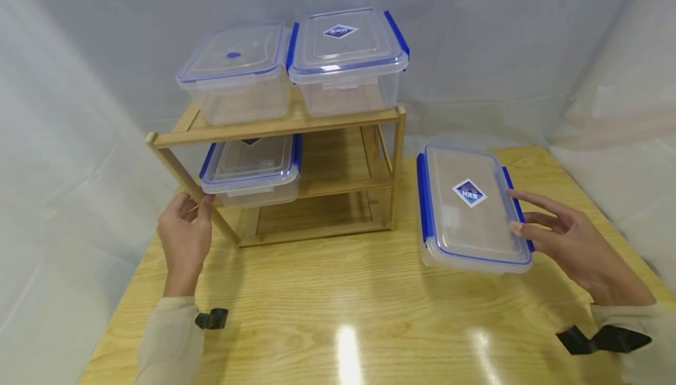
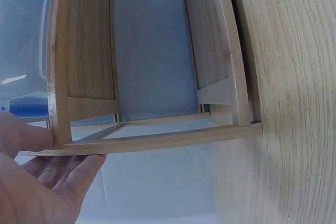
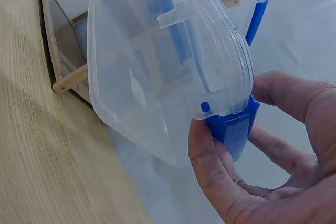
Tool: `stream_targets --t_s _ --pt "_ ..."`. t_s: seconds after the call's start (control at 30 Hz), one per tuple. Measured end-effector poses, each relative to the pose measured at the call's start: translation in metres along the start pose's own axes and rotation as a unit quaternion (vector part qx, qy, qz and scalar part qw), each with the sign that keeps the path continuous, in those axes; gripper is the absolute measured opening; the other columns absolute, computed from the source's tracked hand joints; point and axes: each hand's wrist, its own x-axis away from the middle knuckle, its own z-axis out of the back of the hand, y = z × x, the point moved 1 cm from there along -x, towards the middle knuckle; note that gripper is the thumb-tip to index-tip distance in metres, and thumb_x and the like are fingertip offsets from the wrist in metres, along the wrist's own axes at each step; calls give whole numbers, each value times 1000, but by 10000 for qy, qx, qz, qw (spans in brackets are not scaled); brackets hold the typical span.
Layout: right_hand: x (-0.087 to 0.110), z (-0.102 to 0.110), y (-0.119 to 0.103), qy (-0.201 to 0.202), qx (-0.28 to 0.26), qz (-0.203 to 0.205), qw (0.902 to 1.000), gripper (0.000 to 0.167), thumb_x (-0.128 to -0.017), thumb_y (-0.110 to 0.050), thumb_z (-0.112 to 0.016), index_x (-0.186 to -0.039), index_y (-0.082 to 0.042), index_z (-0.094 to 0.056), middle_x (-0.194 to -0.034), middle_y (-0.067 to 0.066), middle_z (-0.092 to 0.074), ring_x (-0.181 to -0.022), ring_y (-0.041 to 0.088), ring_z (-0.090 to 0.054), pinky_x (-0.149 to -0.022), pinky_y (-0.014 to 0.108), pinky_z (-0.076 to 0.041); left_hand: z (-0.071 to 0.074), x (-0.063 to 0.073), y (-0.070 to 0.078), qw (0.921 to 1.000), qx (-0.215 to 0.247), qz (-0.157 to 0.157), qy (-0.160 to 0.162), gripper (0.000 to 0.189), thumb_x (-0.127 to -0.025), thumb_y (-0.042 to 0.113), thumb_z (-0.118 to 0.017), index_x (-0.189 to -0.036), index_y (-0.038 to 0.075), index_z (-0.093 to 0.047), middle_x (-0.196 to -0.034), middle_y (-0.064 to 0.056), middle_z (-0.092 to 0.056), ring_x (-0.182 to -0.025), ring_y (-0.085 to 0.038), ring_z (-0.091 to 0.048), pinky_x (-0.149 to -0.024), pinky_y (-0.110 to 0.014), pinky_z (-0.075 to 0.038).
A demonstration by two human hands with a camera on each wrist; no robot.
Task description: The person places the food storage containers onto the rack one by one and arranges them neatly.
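Observation:
My right hand [image 1: 570,238] holds a clear plastic food container [image 1: 449,220] by its right side. The container has a blue-edged lid, blue side clips and a diamond label. In the right wrist view, fingers and thumb pinch it around a blue clip [image 3: 233,135], and its base is raised off the table. My left hand [image 1: 185,235] grips the left front post [image 2: 157,142] of a wooden three-tier rack [image 1: 317,122], near the middle shelf. Close to those fingers, another lidded container [image 1: 253,165] sits on the left of that shelf, its front jutting past the shelf edge.
On the rack's top stand two deeper clear containers, one with a blue dot on its lid [image 1: 253,44] and one with blue clips [image 1: 364,50]. The rack stands on a wood-grain table [image 1: 317,291]. Pale sheeting [image 1: 502,50] hangs behind and at both sides.

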Motion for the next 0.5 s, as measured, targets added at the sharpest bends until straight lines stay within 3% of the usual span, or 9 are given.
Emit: stream_targets --t_s 0.5 --pt "26 -24 0 3 229 136 9996 61 -101 9 -52 -156 -16 -41 -129 5 -66 -106 22 -69 -81 36 -65 0 0 0 10000 12 -85 20 32 -102 20 -62 -129 4 -67 -120 -16 -71 -109 -32 -69 -93 -29 -60"
